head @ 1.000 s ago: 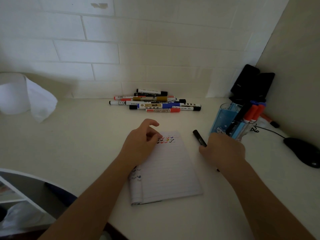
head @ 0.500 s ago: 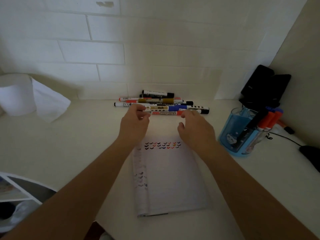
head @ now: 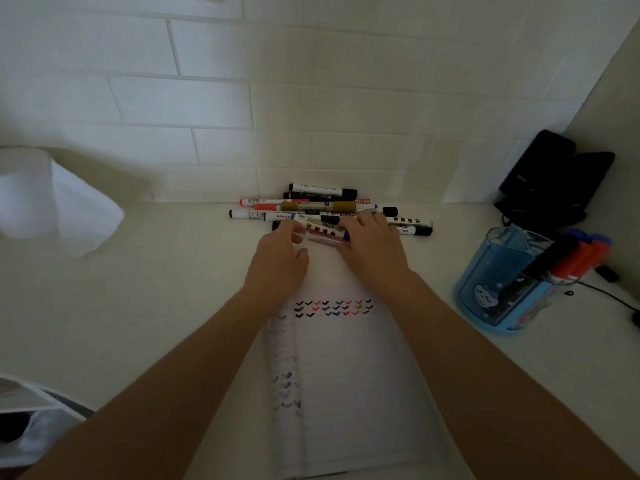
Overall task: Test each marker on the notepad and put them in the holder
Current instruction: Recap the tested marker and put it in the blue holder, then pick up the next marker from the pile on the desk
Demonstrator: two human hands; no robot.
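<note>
1. The left hand (head: 277, 261) reached forward over the top edge of the notepad (head: 349, 375), its fingers curled and their tips at the left end of the front marker (head: 323, 234).
2. Motion blur hid whether the left hand actually pinched that marker or only touched it.
3. The right hand (head: 375, 249) lay curled over the right end of the front marker, fingers on top and thumb beneath, gripping it.
4. The front marker lay crosswise between the 2 hands, at the near edge of the pile of markers (head: 322, 205) and just beyond the notepad; its colours were too blurred to name.
5. The pile of markers lay in rough rows on the table (head: 138, 289) against the tiled wall (head: 207, 98), with black, red, blue and gold barrels showing.
6. The notepad lay open and flat under both forearms, with 3 short rows of check marks (head: 332, 308) in black, red, blue and orange near its top.
7. The holder (head: 498, 292), a clear blue cup with a cartoon print, stood right of the notepad and well apart from the pile.
8. Inside it leaned several capped markers (head: 568, 259), black, red and blue, tilted to the right.
9. A tissue roll (head: 27, 192) stood at the far left, and a black device (head: 554, 178) sat in the right corner behind the holder.
</note>
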